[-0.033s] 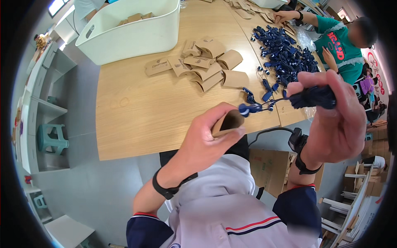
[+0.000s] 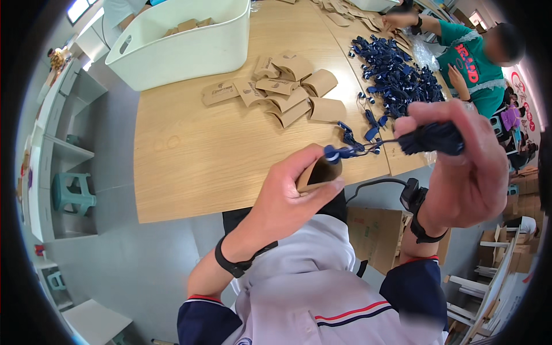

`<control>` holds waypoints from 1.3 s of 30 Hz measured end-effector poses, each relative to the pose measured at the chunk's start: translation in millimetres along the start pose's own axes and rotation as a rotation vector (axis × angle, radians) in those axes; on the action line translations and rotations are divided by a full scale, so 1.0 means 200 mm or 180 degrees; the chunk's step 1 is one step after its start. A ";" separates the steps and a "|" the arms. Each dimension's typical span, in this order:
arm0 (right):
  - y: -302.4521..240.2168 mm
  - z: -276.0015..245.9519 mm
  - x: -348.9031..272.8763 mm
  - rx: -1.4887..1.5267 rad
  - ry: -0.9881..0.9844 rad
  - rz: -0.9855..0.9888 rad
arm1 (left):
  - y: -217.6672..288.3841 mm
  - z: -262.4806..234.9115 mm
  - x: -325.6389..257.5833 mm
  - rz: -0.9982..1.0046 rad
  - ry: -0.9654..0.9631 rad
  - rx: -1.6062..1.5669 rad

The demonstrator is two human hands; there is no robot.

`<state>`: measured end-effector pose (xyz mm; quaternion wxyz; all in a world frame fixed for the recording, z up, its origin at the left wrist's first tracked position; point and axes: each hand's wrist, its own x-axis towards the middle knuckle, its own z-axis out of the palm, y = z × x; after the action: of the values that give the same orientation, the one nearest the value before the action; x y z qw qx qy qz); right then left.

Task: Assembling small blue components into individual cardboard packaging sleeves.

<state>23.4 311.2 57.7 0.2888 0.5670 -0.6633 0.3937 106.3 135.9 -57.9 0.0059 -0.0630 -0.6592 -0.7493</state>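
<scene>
My left hand [image 2: 286, 192] is wrapped around a brown cardboard pillow box [image 2: 316, 174], whose open end faces up and to the right. In my raised right hand [image 2: 474, 178], thumb and fingers pinch a wound bundle of dark navy earphones [image 2: 432, 138]. From that bundle a thin cord runs left to the blue-and-white earbuds [image 2: 339, 153], which hang right at the mouth of the box. Just beyond, a pile of similar box pieces [image 2: 282, 86] lies on the wooden table [image 2: 190, 144]. Several loose blue earphones [image 2: 371, 123] lie behind my hands.
A large white tub [image 2: 184, 60] with brown boxes inside stands at the far left. A heap of navy earphones [image 2: 397, 72] covers the right side. Across it sits a person in a green top [image 2: 474, 69]. An open carton [image 2: 374, 236] stands under the table's near edge.
The dangling earbuds have shifted slightly left, over the box opening. My right hand and the earphone bundle have moved a little left and down. My left hand keeps its grip.
</scene>
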 end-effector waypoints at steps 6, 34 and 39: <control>-0.01 0.08 0.01 0.1435 -0.0258 0.0179 | 0.05 0.01 -0.05 0.0617 0.0179 0.0543; -0.08 0.31 -0.24 0.0100 -0.1300 0.0902 | -0.11 -0.15 -0.05 -0.0610 -0.0798 -0.0894; -0.09 0.36 -0.32 0.0290 -0.1572 0.1648 | -0.26 -0.15 -0.02 0.0211 -0.0521 0.0348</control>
<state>57.3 282.7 -30.6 -0.0150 0.4705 -0.8166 0.3341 103.1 113.4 -112.6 -0.0198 -0.1454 -0.6949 -0.7040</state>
